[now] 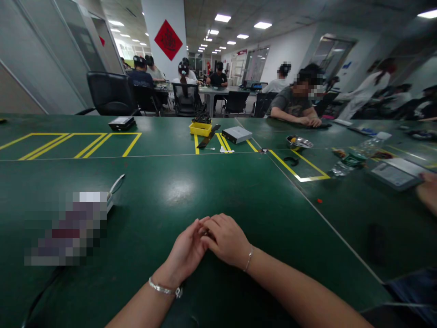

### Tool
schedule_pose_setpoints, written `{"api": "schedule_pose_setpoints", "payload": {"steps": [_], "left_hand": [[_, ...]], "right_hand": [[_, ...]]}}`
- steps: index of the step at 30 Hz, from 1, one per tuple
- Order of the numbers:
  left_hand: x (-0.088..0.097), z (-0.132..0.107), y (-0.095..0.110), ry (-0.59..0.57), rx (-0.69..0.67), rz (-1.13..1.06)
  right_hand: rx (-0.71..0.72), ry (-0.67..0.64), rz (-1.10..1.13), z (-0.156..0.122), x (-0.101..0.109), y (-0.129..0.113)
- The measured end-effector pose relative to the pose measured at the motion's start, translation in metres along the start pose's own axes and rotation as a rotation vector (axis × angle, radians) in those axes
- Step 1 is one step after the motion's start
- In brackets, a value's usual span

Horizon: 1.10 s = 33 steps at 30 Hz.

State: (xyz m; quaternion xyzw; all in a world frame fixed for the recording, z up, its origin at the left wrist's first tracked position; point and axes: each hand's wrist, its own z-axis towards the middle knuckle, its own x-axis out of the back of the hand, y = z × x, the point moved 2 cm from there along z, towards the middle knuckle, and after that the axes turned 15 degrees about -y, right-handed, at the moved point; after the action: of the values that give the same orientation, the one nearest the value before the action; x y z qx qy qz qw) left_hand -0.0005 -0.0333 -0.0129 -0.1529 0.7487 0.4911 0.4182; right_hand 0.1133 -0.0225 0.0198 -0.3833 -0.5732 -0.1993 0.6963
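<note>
Above the green tabletop, my two hands meet near the middle of the head view. The fingers of my left hand curl up with the palm turned inward. Over its fingertips lies my right hand, fingers bent and pressed together. Something small and dark shows in the gap between the hands, too hidden to name. A silver bracelet circles my left wrist, and a thin one my right.
To the left lies a pixelated flat object with a cable. Farther back are a yellow bin, a grey box, a metal bowl and a plastic bottle. Another person's hand reaches in at the right edge.
</note>
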Motion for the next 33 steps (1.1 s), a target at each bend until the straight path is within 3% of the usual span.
{"api": "schedule_pose_setpoints", "payload": {"steps": [2, 4, 7, 9, 11, 14, 19, 23, 25, 27, 29, 31, 33], "left_hand": [[0.003, 0.000, 0.005, 0.020, 0.000, -0.033], [0.005, 0.001, 0.009, 0.031, 0.008, -0.029], [0.005, 0.001, 0.011, 0.033, 0.019, 0.018], [0.005, 0.002, 0.010, 0.027, 0.030, 0.039], [0.005, 0.002, 0.009, 0.006, 0.038, 0.055], [0.006, 0.002, 0.009, -0.042, 0.037, 0.087], [0.004, 0.000, 0.012, -0.060, 0.057, 0.135], [0.004, 0.001, 0.012, -0.022, 0.037, 0.268], [0.005, 0.002, 0.011, -0.001, -0.004, 0.384], [0.005, 0.003, 0.012, 0.026, -0.045, 0.515], [0.004, 0.002, 0.013, 0.053, -0.074, 0.655], [0.003, 0.001, 0.014, 0.080, -0.091, 0.794], [0.003, 0.000, 0.015, 0.101, -0.108, 0.912]], "right_hand": [[-0.088, 0.031, -0.024, -0.007, 0.015, 0.034], [-0.294, 0.111, -0.109, -0.022, 0.035, 0.088], [-0.770, 0.254, -0.315, -0.064, 0.062, 0.183], [-1.041, 0.244, -0.351, -0.097, 0.068, 0.237], [-1.172, 0.139, -0.300, -0.125, 0.066, 0.272], [-1.178, 0.021, -0.256, -0.150, 0.058, 0.291], [-1.166, 0.025, -0.263, -0.150, 0.061, 0.281], [-1.034, 0.184, -0.055, -0.117, 0.062, 0.246], [-0.914, 0.267, 0.230, -0.091, 0.054, 0.210], [-0.761, 0.274, 0.665, -0.063, 0.039, 0.162], [-0.511, 0.227, 1.164, -0.037, 0.022, 0.108], [-0.378, 0.162, 1.537, -0.019, 0.009, 0.061], [-0.322, 0.124, 1.780, -0.009, 0.000, 0.031]]}}
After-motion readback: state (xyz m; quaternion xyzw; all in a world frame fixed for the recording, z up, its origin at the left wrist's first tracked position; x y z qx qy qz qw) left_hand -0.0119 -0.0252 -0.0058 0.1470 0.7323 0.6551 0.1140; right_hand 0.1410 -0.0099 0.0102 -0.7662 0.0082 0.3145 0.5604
